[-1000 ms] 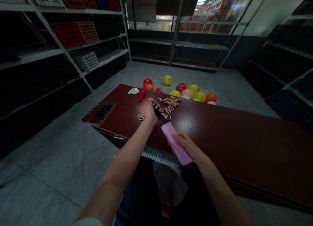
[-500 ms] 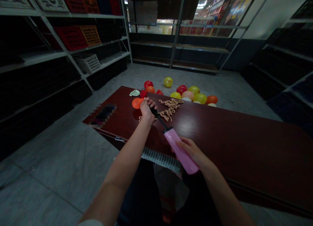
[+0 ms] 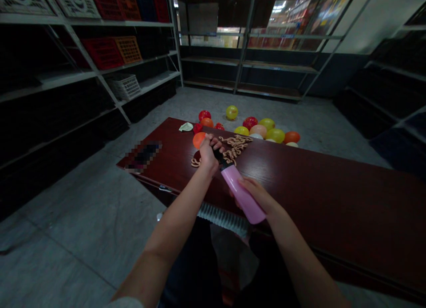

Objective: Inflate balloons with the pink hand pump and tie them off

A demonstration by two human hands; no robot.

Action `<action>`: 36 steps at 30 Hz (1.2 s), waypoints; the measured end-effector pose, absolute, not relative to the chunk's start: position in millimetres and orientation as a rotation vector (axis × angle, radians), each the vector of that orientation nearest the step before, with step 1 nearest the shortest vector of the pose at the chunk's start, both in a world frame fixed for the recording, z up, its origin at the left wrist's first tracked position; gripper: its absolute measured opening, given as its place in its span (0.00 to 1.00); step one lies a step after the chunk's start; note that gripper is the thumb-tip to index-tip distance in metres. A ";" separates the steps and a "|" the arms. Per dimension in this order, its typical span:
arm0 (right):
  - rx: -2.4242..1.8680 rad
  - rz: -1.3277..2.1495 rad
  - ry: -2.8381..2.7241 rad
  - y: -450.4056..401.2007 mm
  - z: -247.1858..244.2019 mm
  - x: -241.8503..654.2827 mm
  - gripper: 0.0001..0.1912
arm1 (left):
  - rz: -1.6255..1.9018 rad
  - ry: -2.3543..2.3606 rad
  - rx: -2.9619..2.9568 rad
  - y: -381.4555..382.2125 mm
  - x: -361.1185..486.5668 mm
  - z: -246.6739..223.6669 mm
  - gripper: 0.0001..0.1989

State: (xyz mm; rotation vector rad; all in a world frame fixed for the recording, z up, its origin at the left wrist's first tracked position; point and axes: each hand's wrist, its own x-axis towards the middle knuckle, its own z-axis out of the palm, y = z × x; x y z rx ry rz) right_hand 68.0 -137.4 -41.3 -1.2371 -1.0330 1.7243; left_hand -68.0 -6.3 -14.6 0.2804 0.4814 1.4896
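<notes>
A pink balloon pump (image 3: pixel 242 193) with a black top slants over the table, its far end pointing up and left. My right hand (image 3: pixel 253 193) is wrapped around the pink body. My left hand (image 3: pixel 210 152) is closed at the pump's black end, fingers curled around it, where a partly inflated orange balloon (image 3: pixel 199 140) sits against the hand. The balloon's neck is hidden by the fingers. Just beyond the hands lie tan, twisted uninflated balloons or cords (image 3: pixel 237 144) in a loose heap. A pale, flat balloon (image 3: pixel 186 127) rests near the table's far left corner.
The dark red wooden table (image 3: pixel 316 188) runs to the right. A blurred-out object (image 3: pixel 143 156) lies at its left end. Inflated yellow (image 3: pixel 232 112), red (image 3: pixel 250 123) and orange balloons (image 3: pixel 292 137) rest beyond the far edge. Shelves with crates (image 3: pixel 103 52) stand left; metal shelving (image 3: pixel 279 66) stands behind.
The black rod between the pump's handle and pink body has slid in, bringing my two hands closer together. My right hand and the pink body moved up and slightly left; the orange balloon shifted right.
</notes>
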 end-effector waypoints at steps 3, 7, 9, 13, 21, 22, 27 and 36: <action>-1.195 1.725 -1.033 -128.9 -43.4 62.6 0.27 | 1.481 0.497 0.308 -3.8 -68.9 -15.5 0.13; -1.221 1.696 -1.082 -116.2 -43.7 59.8 0.27 | 1.481 0.541 0.361 10.4 -74.2 -14.9 0.14; -1.288 1.647 -1.214 -105.9 -40.5 61.8 0.29 | 1.511 0.578 0.359 23.1 -76.5 -13.2 0.14; -1.550 1.160 -1.702 -79.9 -29.4 72.3 0.36 | 1.642 0.631 0.320 57.7 -77.0 -9.0 0.12; -1.902 0.088 -2.124 -44.6 -32.4 111.6 0.32 | 1.862 0.651 0.231 122.1 -71.5 0.4 0.11; -1.903 -0.007 -2.139 -41.1 -37.0 118.0 0.30 | 1.879 0.647 0.229 127.6 -70.8 -0.1 0.11; -1.886 -0.454 -2.111 -31.0 -61.2 148.2 0.29 | 1.969 0.651 0.192 140.1 -58.0 -10.3 0.15; -1.823 -0.620 -2.125 -37.4 -71.2 170.2 0.30 | 1.970 0.580 0.224 110.0 -16.6 -30.6 0.16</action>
